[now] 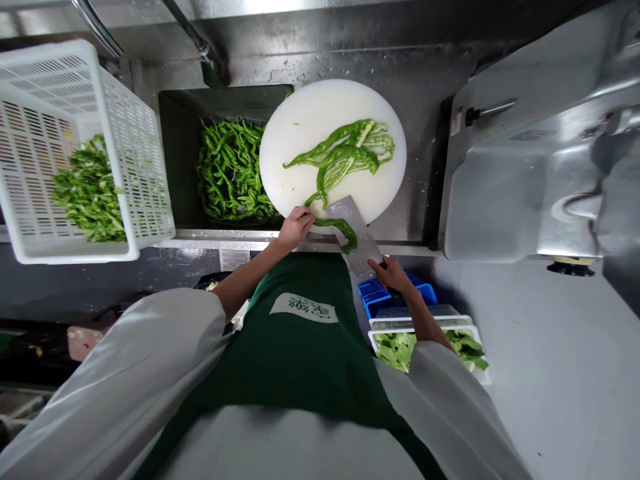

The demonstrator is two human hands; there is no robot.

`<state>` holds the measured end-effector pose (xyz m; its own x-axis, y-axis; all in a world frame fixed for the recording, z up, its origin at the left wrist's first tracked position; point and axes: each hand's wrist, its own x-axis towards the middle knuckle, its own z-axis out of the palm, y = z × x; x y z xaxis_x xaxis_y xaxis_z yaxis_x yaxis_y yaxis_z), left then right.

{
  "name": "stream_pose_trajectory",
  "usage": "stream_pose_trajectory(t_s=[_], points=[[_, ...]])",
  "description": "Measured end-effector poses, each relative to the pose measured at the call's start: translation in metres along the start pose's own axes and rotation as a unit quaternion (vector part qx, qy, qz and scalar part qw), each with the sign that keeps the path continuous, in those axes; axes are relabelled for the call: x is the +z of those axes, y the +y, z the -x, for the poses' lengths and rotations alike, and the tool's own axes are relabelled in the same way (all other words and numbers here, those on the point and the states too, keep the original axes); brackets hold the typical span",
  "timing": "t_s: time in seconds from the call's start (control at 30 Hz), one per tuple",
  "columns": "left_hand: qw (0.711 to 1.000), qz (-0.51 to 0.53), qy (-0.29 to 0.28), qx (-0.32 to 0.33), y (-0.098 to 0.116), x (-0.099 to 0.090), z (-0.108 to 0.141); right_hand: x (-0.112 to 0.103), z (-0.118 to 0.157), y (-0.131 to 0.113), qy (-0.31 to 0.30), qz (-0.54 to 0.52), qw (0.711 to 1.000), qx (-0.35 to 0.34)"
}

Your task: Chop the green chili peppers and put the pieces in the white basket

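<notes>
My left hand (297,227) pinches one end of a long green pepper (341,231) at the near edge of a round white cutting board (293,120). The pepper's other end curls over the flat of a cleaver (356,219). Closed round the cleaver's dark handle is my right hand (393,276); the blade's tip reaches onto the board. Several green peppers, some split with pale insides showing, lie in a pile (350,152) on the board. Left of the board, a heap of whole green peppers (233,173) fills part of a sink basin (177,153).
A white plastic basket (133,153) with cut greens (93,193) stands at the left. A faucet (210,60) hangs over the basin. Steel equipment (500,193) is at the right. Below my right arm are a blue crate (373,293) and a white basket of leafy greens (397,350).
</notes>
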<state>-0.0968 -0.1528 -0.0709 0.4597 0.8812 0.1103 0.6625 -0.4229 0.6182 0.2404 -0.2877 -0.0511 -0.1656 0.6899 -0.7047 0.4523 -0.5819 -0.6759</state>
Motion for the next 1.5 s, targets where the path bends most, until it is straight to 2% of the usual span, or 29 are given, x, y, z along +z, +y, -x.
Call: stream_pose_trajectory(t_s=[0.2,0.33,0.5,0.67,0.77,0.93,1.07,1.27,1.5], points=[[1.0,0.011,-0.015,-0.013,0.0,-0.007,-0.002,0.032,-0.015,-0.003,0.01,-0.031,0.999,-0.005],[0.999,0.03,-0.017,-0.006,-0.004,-0.017,-0.005,0.051,-0.014,-0.005,0.046,-0.052,0.998,0.011],[0.999,0.001,-0.038,0.026,-0.01,-0.02,-0.013,0.057,0.0,-0.005,0.076,-0.098,0.992,0.015],[0.998,-0.006,-0.045,0.046,-0.014,-0.014,-0.017,0.063,0.005,-0.003,0.073,-0.15,0.986,0.01],[0.996,-0.02,-0.052,0.069,-0.017,-0.013,-0.019,0.067,0.003,0.0,0.065,-0.141,0.988,-0.001],[0.996,-0.003,-0.066,0.062,-0.018,-0.015,-0.02,0.074,-0.002,-0.002,0.065,-0.141,0.988,-0.005],[0.996,-0.009,-0.065,0.068,-0.018,-0.015,-0.02,0.082,-0.008,-0.012,0.081,-0.123,0.989,0.017],[0.996,-0.002,-0.051,0.071,-0.023,-0.016,-0.018,0.097,-0.018,-0.031,0.094,-0.12,0.988,-0.002],[0.996,0.029,-0.066,0.056,-0.032,-0.021,-0.018,0.102,-0.019,-0.035,0.108,-0.088,0.99,0.014]])
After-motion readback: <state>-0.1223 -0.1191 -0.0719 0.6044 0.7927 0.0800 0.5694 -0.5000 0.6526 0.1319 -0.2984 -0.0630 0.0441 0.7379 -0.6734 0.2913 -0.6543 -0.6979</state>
